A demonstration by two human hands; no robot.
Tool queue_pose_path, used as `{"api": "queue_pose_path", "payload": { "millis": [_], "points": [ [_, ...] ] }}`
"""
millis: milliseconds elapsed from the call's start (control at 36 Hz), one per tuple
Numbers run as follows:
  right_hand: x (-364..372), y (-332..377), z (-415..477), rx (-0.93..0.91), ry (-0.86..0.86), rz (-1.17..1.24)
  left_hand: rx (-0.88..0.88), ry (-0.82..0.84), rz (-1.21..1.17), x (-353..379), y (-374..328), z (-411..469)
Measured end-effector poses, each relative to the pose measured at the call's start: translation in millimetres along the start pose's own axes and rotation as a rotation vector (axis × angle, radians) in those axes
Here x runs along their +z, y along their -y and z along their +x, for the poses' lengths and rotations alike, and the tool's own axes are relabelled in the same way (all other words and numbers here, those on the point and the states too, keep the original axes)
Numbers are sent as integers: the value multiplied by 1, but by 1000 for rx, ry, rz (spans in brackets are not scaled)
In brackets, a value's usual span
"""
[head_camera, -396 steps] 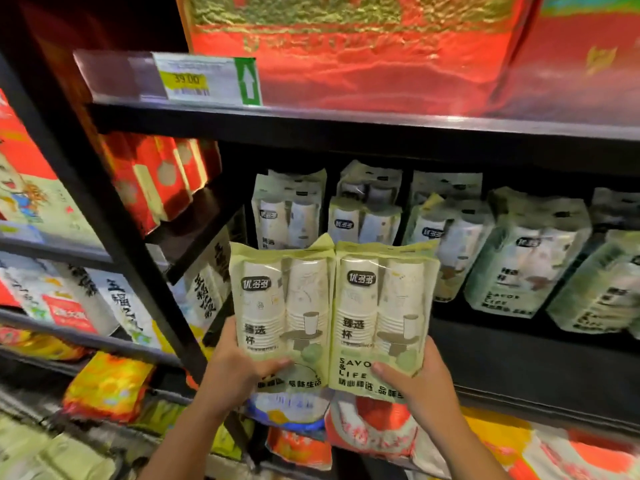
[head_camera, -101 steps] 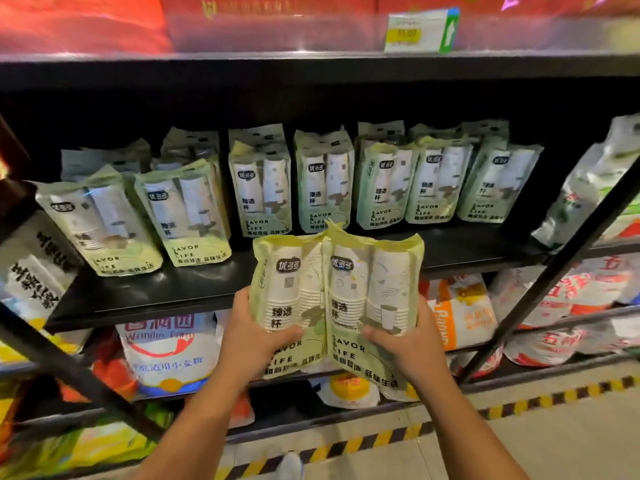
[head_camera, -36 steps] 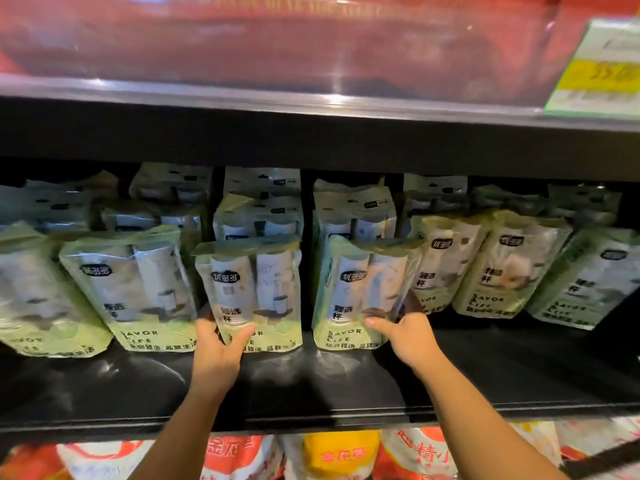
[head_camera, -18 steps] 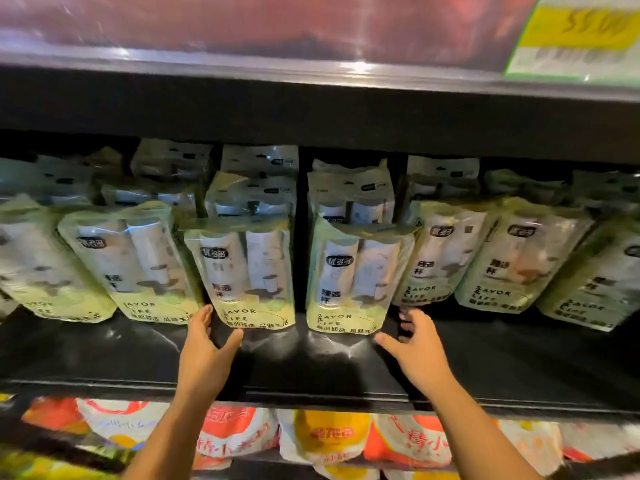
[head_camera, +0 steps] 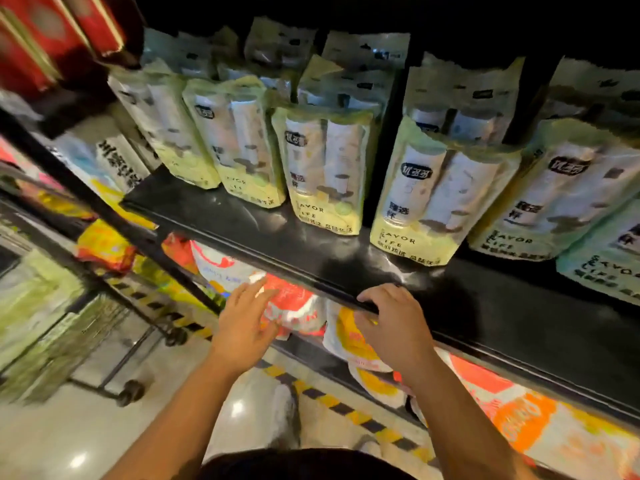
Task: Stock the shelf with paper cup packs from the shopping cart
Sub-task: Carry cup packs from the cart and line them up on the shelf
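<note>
Several green paper cup packs stand in rows on the black shelf. Two front packs, one left of a gap and one right of it, stand upright on their own. My left hand hangs below the shelf edge with its fingers spread, holding nothing. My right hand rests at the shelf's front edge with relaxed fingers, also empty. Both hands are apart from the packs.
The shopping cart with green packs stands at the lower left on a shiny floor, its wheel visible. Colourful bags fill the lower shelf. Red boxes sit at the upper left. Yellow-black tape marks the floor.
Both hands have drawn back from the two placed packs down to the shelf's front edge. My view has swung left and down, bringing the cart into sight.
</note>
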State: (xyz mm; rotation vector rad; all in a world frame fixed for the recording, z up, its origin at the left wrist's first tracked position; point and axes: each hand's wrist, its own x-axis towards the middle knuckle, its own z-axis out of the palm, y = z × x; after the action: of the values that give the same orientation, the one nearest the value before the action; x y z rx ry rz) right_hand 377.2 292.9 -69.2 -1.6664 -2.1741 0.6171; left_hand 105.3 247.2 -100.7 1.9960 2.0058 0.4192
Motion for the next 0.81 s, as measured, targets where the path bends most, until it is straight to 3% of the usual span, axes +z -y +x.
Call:
{"api": "queue_pose_path", "payload": {
  "millis": [306, 806],
  "points": [
    [57, 113, 21, -229, 171, -167, -466, 55, 71, -47, 102, -97],
    [245, 386, 34, -471, 455, -325, -863, -79, 18, -161, 347, -241]
  ]
}}
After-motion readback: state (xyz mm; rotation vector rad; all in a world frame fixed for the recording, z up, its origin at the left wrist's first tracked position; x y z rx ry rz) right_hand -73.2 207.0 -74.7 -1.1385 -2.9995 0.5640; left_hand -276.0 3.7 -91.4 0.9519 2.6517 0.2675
